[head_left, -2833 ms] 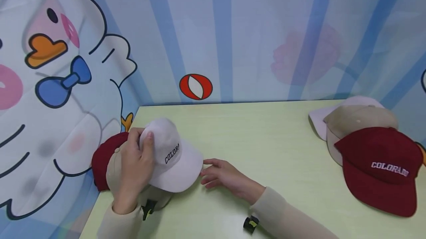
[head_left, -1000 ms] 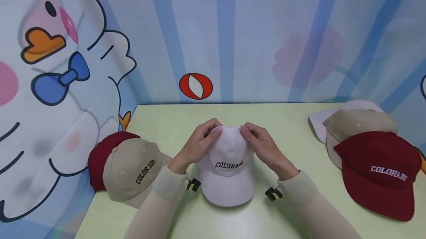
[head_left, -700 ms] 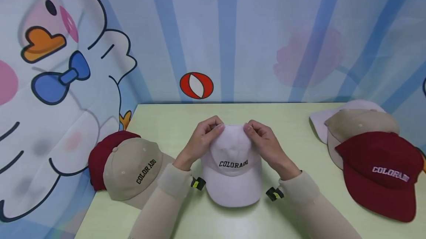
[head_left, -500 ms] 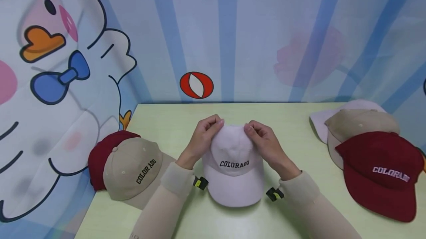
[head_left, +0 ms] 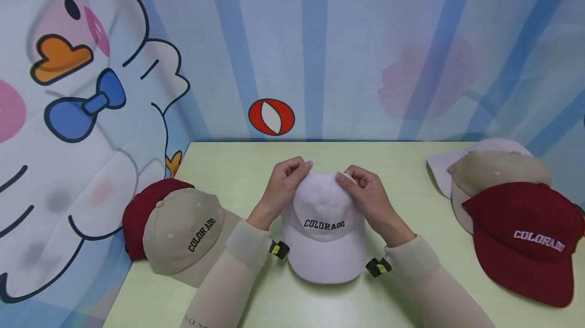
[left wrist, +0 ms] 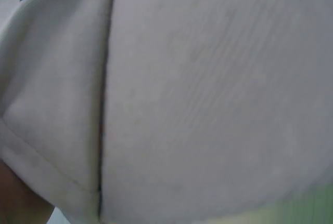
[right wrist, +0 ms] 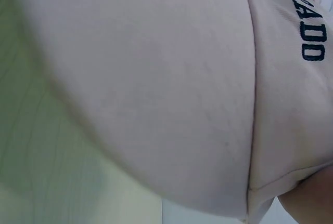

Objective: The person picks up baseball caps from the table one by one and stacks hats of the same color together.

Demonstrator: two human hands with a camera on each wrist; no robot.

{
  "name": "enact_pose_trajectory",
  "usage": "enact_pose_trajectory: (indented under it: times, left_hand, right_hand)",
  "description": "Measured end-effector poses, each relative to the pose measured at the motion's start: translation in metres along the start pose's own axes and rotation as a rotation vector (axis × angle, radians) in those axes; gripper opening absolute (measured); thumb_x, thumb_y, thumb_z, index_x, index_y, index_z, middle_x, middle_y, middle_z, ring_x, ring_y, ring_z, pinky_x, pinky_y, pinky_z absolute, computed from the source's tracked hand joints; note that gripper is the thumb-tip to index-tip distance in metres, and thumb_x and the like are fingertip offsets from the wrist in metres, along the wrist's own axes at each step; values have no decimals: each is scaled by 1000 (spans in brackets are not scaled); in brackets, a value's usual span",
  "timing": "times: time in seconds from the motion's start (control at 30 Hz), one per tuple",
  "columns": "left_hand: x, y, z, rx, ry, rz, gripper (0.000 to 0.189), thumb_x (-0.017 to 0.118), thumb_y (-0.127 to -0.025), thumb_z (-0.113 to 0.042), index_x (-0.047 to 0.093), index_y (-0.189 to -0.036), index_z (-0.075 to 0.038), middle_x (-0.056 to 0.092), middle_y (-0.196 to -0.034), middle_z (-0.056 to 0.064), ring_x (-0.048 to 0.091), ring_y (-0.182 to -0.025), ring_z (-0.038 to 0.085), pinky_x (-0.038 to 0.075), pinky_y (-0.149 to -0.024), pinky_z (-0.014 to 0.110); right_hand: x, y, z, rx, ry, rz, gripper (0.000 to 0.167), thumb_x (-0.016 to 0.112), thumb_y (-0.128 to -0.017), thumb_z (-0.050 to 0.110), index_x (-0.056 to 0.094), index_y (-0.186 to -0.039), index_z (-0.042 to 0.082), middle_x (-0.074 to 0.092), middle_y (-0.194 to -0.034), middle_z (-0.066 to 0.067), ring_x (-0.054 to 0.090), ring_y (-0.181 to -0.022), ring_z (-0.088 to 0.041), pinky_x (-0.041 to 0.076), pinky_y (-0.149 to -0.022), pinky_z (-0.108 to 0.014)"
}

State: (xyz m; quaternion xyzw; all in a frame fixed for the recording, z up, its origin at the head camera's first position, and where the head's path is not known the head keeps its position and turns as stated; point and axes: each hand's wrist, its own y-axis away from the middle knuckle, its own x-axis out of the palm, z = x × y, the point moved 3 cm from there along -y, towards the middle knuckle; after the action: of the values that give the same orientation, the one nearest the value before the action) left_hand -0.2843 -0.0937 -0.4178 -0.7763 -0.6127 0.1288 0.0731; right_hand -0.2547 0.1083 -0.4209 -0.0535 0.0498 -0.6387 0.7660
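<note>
A white baseball cap [head_left: 326, 247] with dark COLORADO lettering is at the middle of the table, its brim toward me. My left hand [head_left: 285, 186] pinches the back of its crown from the left, thumb on top. From the right, my right hand [head_left: 365, 193] pinches the crown the same way. Both wrist views are filled mostly by the brim [left wrist: 208, 99] up close, with part of the lettering [right wrist: 312, 31] on the front panel in the right wrist view. The far side of the cap is hidden.
Left of my left sleeve lie a beige cap [head_left: 180, 231] and, partly behind it, a dark red cap [head_left: 141, 216]. At the right edge a red cap [head_left: 525, 252] overlaps a beige cap [head_left: 498, 168] and a white cap [head_left: 443, 165]. A printed cloth [head_left: 347, 48] stands behind the table.
The white cap has come from above the left caps to the table's middle, brim now facing me. My right hand has joined the left on its crown. Lately both hands have shifted slightly right.
</note>
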Motion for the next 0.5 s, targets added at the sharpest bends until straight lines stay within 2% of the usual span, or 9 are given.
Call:
enact_pose_trajectory:
  times: [0.27, 0.4, 0.5]
  left_hand:
    - [-3, 0, 6, -21, -49, -12, 31, 59, -105, -28, 62, -82, -8, 47, -65, 0, 51, -67, 16, 43, -58, 25]
    - [-4, 0, 8, -13, -68, -19, 29, 58, -106, -28, 64, -85, -8, 48, -66, 1, 52, -68, 18, 43, -59, 26]
    - [-7, -1, 11, -19, -92, -24, 26, 56, -107, -28, 66, -92, -9, 53, -73, 2, 54, -73, 18, 45, -63, 26]
  right_hand:
    - [0, -2, -2, 15, -33, 6, 17, 66, -100, 18, 64, -83, 19, 55, -72, 9, 55, -67, -7, 50, -59, -24]
    - [2, -4, -3, 21, -56, -20, 17, 65, -102, 20, 66, -85, 20, 59, -78, 8, 56, -71, -8, 51, -62, -24]
    - [4, -6, -3, 16, -63, -47, 16, 64, -103, 21, 66, -86, 21, 59, -79, 7, 56, -72, -9, 51, -63, -24]
